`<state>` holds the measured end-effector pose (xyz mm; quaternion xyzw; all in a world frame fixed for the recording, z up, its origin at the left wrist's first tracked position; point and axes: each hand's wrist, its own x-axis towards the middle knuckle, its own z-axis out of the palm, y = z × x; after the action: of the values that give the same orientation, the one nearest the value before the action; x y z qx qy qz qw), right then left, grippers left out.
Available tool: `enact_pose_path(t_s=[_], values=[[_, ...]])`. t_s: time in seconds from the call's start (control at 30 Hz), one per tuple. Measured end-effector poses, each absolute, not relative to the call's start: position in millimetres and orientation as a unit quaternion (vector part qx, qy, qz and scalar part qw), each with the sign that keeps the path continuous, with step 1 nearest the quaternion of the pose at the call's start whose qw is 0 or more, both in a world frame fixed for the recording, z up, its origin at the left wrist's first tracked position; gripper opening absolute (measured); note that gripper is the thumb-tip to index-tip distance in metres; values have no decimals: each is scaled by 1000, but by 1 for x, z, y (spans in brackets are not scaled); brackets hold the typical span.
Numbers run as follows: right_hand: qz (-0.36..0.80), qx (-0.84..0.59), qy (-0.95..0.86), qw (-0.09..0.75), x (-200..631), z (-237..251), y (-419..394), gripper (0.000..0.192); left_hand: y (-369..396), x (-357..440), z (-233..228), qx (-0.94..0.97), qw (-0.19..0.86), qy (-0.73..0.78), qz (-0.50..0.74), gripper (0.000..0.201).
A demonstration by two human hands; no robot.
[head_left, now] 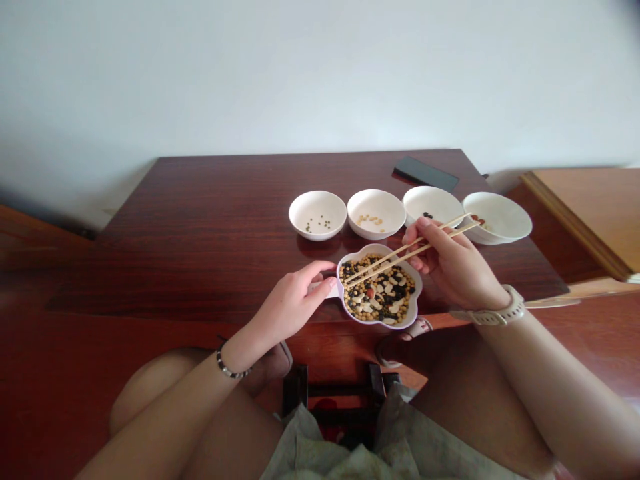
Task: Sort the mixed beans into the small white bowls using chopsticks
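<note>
My left hand [295, 293] grips the short handle [327, 289] of a flower-shaped, purple-rimmed bowl [419, 288] at the table's near edge. Mixed beans [383, 293] fill the bowl: yellow and black ones, pale flat pieces and a reddish one. My right hand [445, 263] is closed around a pair of wooden chopsticks [395, 257], whose tips reach into the beans at the bowl's left side. Whether the tips pinch a bean is too small to tell. Behind stand white bowls in a row: one with green beans [320, 224], one with yellow beans [371, 220].
Two more white bowls [433, 200] continue the row to the right, partly behind my right hand; dark beans and reddish pieces show in them. A dark phone [425, 174] lies behind them on the brown table [210, 220]. A wooden cabinet [590, 207] stands at the right.
</note>
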<state>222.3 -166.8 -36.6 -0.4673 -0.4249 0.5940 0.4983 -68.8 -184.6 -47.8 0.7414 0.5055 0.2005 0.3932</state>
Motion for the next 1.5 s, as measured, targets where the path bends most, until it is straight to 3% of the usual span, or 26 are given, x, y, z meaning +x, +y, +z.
enact_pose_path(t_s=[1.5], values=[[595, -468, -427, 494, 224, -42, -166, 34, -185, -68, -48, 738, 396, 507, 205, 41]])
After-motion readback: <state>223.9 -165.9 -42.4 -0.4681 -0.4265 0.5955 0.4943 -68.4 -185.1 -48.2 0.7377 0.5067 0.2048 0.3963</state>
